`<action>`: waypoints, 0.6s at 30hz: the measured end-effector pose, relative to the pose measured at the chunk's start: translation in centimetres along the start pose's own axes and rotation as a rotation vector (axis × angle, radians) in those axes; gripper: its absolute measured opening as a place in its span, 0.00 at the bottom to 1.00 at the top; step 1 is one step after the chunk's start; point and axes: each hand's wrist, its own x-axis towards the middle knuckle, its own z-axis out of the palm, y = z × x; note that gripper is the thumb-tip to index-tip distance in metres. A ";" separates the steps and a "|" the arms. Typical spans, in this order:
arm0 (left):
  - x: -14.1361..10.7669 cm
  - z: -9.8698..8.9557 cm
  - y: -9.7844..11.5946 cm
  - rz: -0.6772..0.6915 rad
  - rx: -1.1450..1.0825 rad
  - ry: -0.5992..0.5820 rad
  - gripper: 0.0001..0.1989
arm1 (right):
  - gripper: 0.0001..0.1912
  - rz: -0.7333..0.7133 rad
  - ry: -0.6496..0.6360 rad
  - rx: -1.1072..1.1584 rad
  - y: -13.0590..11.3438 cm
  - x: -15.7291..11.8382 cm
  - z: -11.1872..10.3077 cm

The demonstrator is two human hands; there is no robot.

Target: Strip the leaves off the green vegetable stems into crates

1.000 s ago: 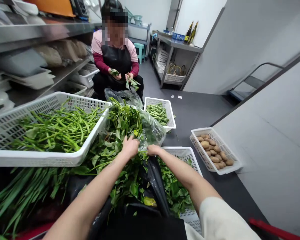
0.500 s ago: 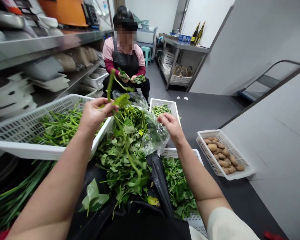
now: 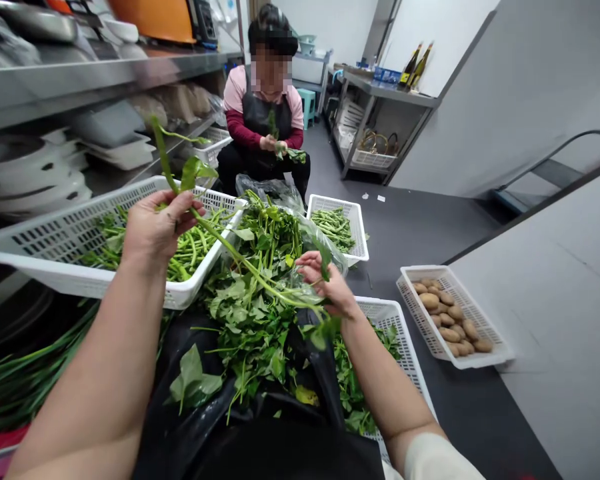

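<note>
Left hand (image 3: 155,223) holds 1 stem (image 3: 230,249) across greens (image 3: 260,320) flanked by 2 baskets (image 3: 80,283).

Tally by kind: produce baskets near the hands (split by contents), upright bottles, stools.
Basket of green stems: 1
Basket of green leaves: 1
Basket of green pods: 1
Basket of potatoes: 1
Bottles: 2
Teal stool: 1
Total: 7

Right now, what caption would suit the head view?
Left hand holding a long leafy stem over heaped greens, while a person opposite handles leaves.
</note>
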 end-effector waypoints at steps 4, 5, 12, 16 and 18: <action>-0.5 0.0 0.6 0.076 0.041 -0.002 0.01 | 0.10 -0.406 0.579 -0.134 -3.0 0.1 -2.7; -0.7 0.0 0.7 0.089 0.049 -0.005 0.01 | 0.10 -0.517 0.595 -0.258 -3.7 -0.4 -2.6; -1.2 0.6 0.9 0.087 0.056 -0.009 0.04 | 0.10 -0.507 -0.236 -1.302 -2.7 -2.9 3.8; -1.1 0.2 0.9 0.059 0.056 0.019 0.05 | 0.11 -0.452 -0.313 -1.363 -0.4 -2.6 4.8; -1.1 0.0 0.8 0.054 0.052 0.029 0.04 | 0.10 -0.428 -0.278 -1.276 0.8 -2.4 4.8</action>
